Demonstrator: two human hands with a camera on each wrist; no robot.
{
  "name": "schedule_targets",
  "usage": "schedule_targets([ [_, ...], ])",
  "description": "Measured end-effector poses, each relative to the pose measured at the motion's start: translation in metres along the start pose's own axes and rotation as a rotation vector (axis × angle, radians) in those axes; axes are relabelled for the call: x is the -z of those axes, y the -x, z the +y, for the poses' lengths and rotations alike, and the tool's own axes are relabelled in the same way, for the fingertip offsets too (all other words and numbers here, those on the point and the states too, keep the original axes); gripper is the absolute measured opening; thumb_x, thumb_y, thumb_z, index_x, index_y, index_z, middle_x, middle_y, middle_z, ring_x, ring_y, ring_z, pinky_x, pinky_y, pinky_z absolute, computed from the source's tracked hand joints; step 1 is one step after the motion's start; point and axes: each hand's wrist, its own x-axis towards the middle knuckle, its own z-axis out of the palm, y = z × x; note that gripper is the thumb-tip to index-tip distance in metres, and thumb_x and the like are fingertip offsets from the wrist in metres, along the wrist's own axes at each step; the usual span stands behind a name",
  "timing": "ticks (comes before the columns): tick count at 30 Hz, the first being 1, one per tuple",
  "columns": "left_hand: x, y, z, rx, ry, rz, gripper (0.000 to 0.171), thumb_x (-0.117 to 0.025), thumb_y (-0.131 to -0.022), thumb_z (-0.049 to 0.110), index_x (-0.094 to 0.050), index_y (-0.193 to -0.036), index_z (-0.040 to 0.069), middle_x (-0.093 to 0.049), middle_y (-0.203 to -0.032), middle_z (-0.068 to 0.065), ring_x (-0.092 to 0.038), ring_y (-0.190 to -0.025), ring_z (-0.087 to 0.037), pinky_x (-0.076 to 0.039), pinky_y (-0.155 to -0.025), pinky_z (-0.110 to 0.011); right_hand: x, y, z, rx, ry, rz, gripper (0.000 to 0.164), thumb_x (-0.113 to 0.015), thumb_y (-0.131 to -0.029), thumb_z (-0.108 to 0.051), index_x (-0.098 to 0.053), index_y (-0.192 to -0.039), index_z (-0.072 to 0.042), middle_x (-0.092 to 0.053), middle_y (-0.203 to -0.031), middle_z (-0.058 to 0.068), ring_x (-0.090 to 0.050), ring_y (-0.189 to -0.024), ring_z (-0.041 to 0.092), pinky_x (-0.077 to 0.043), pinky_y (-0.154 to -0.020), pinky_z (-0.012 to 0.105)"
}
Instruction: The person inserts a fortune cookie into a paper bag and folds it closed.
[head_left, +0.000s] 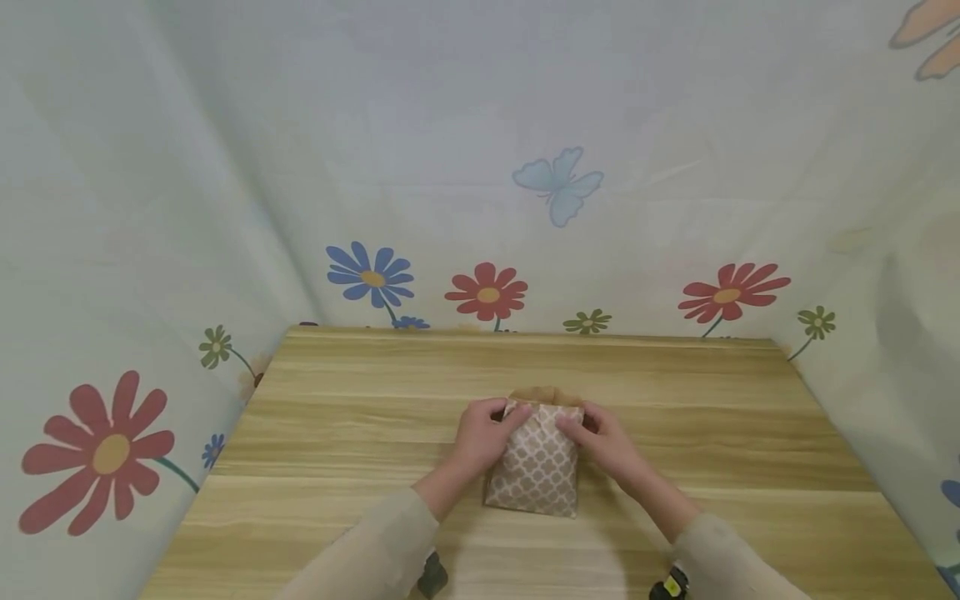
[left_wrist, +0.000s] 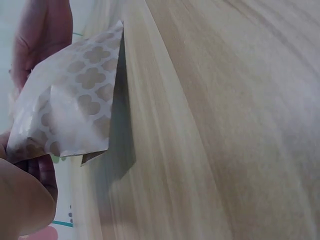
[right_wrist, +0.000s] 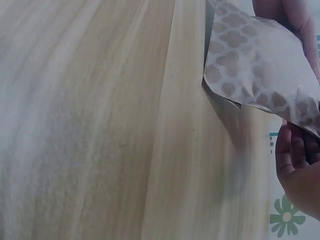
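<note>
A brown paper bag (head_left: 536, 467) with a white lattice pattern is held between both hands over the table, its plain brown top edge (head_left: 545, 393) showing behind the patterned front. My left hand (head_left: 483, 435) grips the upper left corner, thumb on the front and fingers behind. At the upper right corner my right hand (head_left: 606, 442) pinches the bag the same way. In the left wrist view the bag (left_wrist: 85, 95) bulges a little, and its bottom edge casts a shadow on the wood. The right wrist view shows the bag (right_wrist: 250, 60) with a fold along its lower edge.
The wooden table (head_left: 360, 417) reaches back to a pale curtain (head_left: 450, 108) printed with flowers and butterflies, which also hangs at both sides. Dark wrist devices, such as the one by the right sleeve (head_left: 727, 558), show at the front edge.
</note>
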Motion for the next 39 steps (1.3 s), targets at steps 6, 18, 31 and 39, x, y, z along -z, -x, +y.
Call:
schedule_targets([
  [6, -0.002, 0.001, -0.002, 0.054, 0.075, 0.026, 0.028, -0.08, -0.098, 0.034, -0.079, -0.09, 0.007, -0.069, -0.082, 0.001, -0.06, -0.075, -0.012, -0.052, -0.07, -0.028, 0.0, 0.001, 0.002, 0.02, -0.01, -0.023, 0.037, -0.069, -0.106, -0.021, -0.063, -0.129, 0.007, -0.074, -0.113, 0.014, -0.071, -0.096, 0.019, -0.06, -0.083, 0.028],
  [18, -0.003, 0.003, 0.0, 0.129, 0.151, 0.05, 0.029, -0.082, -0.095, 0.034, -0.08, -0.1, 0.006, -0.072, -0.093, -0.003, -0.064, -0.083, -0.015, -0.055, -0.074, -0.028, 0.001, 0.003, 0.005, -0.025, -0.041, 0.022, 0.038, -0.076, -0.101, -0.017, -0.064, -0.13, 0.005, -0.073, -0.122, 0.017, -0.07, -0.102, 0.019, -0.059, -0.086, 0.027],
  [31, 0.021, -0.008, 0.001, 0.02, 0.041, -0.106, 0.021, -0.08, -0.098, 0.025, -0.077, -0.097, 0.004, -0.07, -0.088, -0.001, -0.061, -0.081, -0.012, -0.052, -0.069, -0.023, 0.011, 0.0, 0.006, 0.004, -0.079, 0.002, 0.025, -0.078, -0.098, -0.01, -0.056, -0.096, 0.001, -0.068, -0.099, 0.005, -0.061, -0.085, 0.013, -0.052, -0.072, 0.023],
  [39, 0.02, -0.007, -0.001, 0.066, 0.07, -0.074, 0.022, -0.082, -0.096, 0.024, -0.075, -0.097, 0.003, -0.069, -0.088, -0.002, -0.06, -0.08, -0.013, -0.052, -0.067, -0.023, 0.012, -0.001, 0.006, -0.014, -0.109, -0.001, 0.026, -0.077, -0.099, -0.009, -0.052, -0.094, -0.002, -0.064, -0.093, 0.002, -0.058, -0.082, 0.011, -0.05, -0.071, 0.023],
])
